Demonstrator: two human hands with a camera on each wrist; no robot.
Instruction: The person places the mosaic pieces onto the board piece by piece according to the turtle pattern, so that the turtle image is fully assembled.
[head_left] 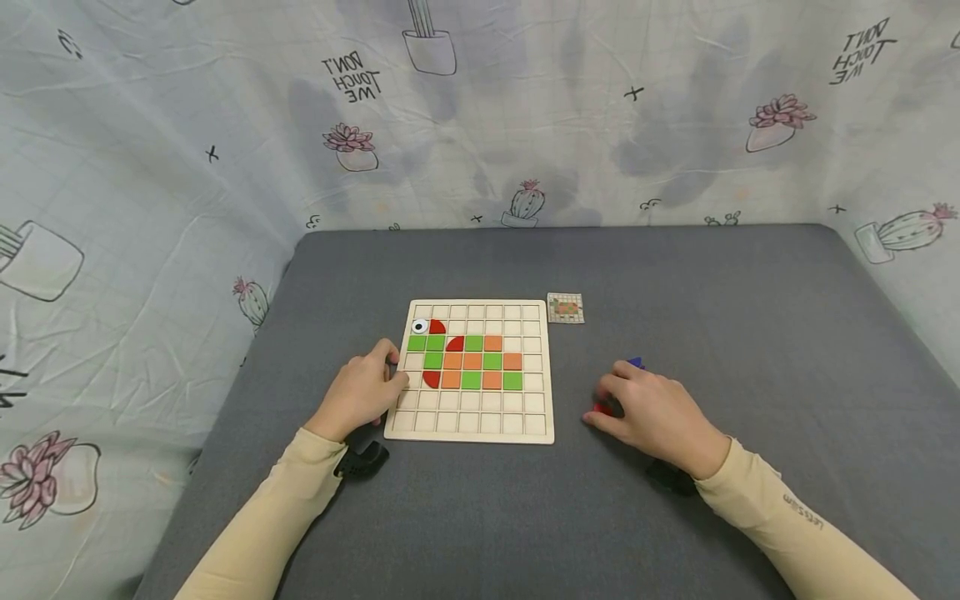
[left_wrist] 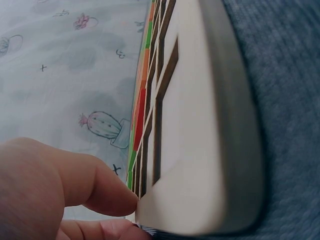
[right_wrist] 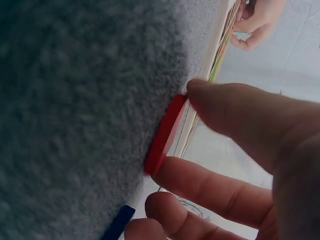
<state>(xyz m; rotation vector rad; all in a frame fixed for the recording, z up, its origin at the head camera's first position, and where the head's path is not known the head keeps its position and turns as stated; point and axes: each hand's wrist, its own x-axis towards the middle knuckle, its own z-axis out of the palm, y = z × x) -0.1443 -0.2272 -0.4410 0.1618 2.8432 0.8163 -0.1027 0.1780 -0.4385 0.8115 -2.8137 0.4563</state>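
Note:
The wooden grid board (head_left: 468, 427) lies flat on the table, with green, orange and red pieces and a round eye piece (head_left: 419, 327) set in its cells. At its left edge, my left hand (head_left: 360, 392) grips the rim with thumb and fingers; the left wrist view shows the fingertips at the board's pale edge (left_wrist: 210, 150). To the right of the board, my right hand (head_left: 660, 414) pinches a flat red piece (right_wrist: 167, 132) between thumb and index finger, low over the table surface. A blue piece (head_left: 636, 362) lies just beyond that hand, partly hidden.
A small pattern card (head_left: 566, 308) with a coloured grid lies at the board's upper right corner. The grey table (head_left: 712, 283) reaches back to a printed cloth (head_left: 480, 125) that hangs behind and along both sides.

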